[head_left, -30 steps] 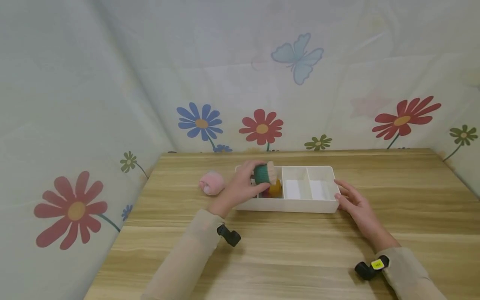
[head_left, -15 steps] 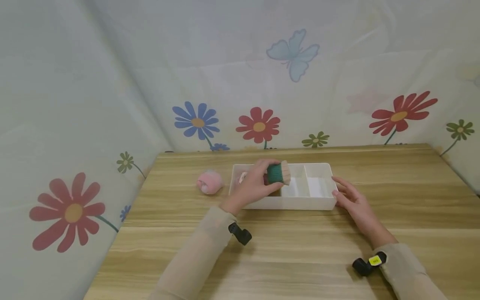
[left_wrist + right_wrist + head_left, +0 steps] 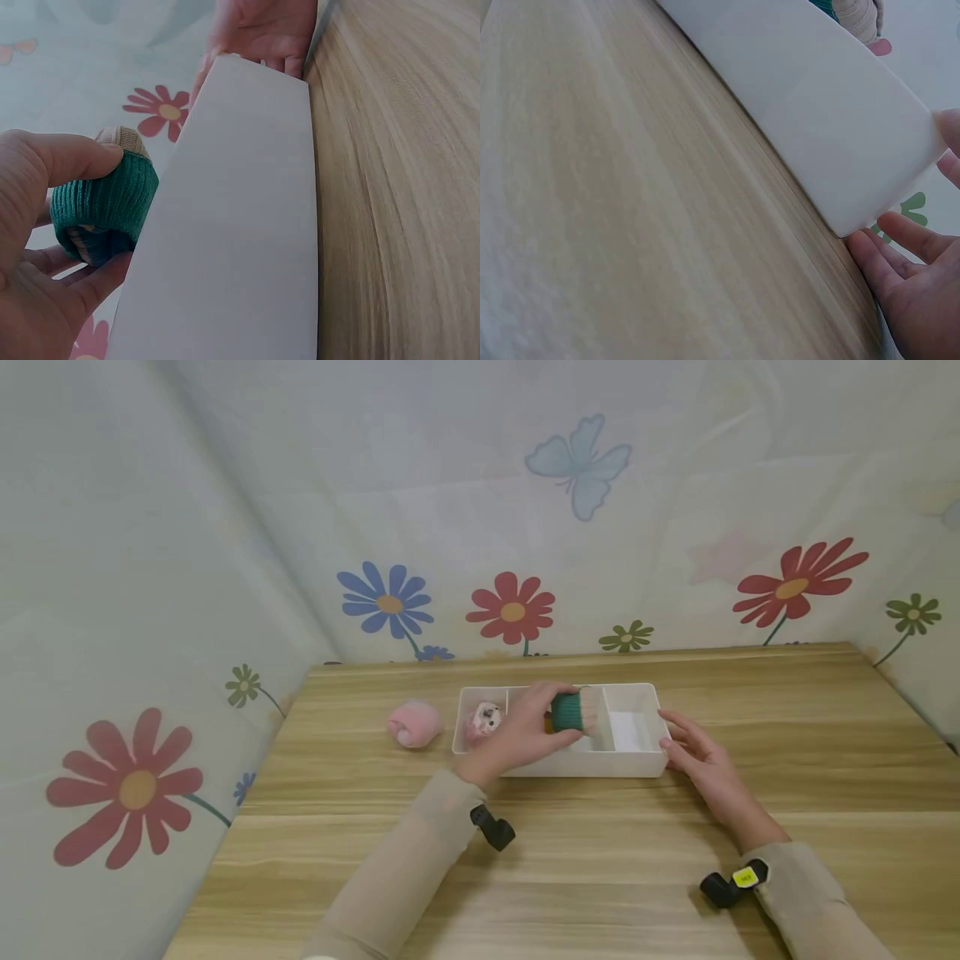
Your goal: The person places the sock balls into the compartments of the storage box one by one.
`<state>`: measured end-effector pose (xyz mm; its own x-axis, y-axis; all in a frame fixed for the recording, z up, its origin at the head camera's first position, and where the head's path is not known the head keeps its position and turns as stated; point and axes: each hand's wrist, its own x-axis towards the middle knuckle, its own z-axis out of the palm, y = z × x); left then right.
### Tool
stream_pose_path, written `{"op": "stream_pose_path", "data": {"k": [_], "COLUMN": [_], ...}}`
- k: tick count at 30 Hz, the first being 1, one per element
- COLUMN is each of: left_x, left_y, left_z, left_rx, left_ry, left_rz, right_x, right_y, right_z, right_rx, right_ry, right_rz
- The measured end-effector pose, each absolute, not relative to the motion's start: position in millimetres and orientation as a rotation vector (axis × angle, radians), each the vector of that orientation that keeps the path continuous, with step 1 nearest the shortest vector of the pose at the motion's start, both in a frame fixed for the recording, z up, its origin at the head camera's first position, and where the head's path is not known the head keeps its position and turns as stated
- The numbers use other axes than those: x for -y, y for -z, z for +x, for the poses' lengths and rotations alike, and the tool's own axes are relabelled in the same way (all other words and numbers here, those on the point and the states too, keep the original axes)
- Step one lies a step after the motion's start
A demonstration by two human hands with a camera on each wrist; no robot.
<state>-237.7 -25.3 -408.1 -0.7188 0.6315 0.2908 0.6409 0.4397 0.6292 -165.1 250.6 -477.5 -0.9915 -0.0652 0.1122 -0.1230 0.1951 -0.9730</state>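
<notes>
My left hand (image 3: 525, 727) holds a rolled-up sock (image 3: 568, 712), green ribbed with a beige end, between thumb and fingers. It is over the third compartment from the left of a white divided box (image 3: 558, 765). In the left wrist view, the thumb lies on top of the green sock (image 3: 105, 199) and the fingers are beneath it. My right hand (image 3: 697, 756) touches the box's right end with extended fingers; in the right wrist view, fingertips rest at its lower corner. A pink-and-white rolled sock (image 3: 486, 720) sits in the leftmost compartment. The second compartment is mostly hidden by my left hand.
A pink rolled-up sock (image 3: 415, 723) lies on the wooden table (image 3: 600, 860) left of the box. The rightmost compartment (image 3: 630, 727) shows a bare white floor. Behind the table hangs a flower-printed curtain (image 3: 675, 510).
My left hand has carried the green sock rightward from above the second compartment to the third, uncovering the pink-and-white sock at the left. My right hand stays at the box's end.
</notes>
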Motion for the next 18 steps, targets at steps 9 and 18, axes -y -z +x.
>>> {"op": "stream_pose_path", "data": {"k": [9, 18], "left_x": [14, 7], "left_y": [411, 418], "left_z": [-239, -242], "left_rx": [2.659, 2.661], "left_ry": [1.191, 1.190], "left_rz": [-1.257, -1.237], "right_x": [-250, -250], "right_y": [477, 480], "right_z": [-166, -166], "right_rx": [2.410, 2.397], "right_ry": [-1.945, -1.948], "right_rz": [0.189, 0.190]}}
